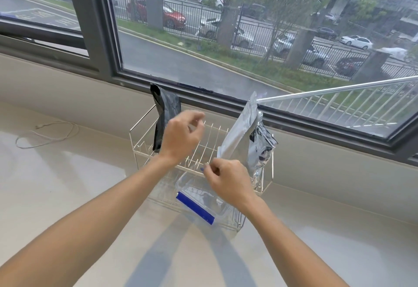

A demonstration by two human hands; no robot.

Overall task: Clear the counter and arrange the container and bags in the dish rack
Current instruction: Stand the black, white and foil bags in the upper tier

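A wire dish rack [140, 126] stands on the pale counter by the window. A black bag [166, 108] stands upright at the rack's left end. A silver bag [239, 135] leans at its right end, with a black-and-white printed bag [263, 148] behind it. A clear plastic container with a blue clip [195, 207] sits in the rack's front part. My left hand [181, 137] hovers blurred beside the black bag, fingers apart, holding nothing. My right hand [228, 178] pinches the silver bag's lower left edge, just above the container.
A thin white cable [47, 137] loops on the counter to the left. The window frame [106, 38] and a low sill wall run directly behind the rack. The counter stretches out in front and to the right.
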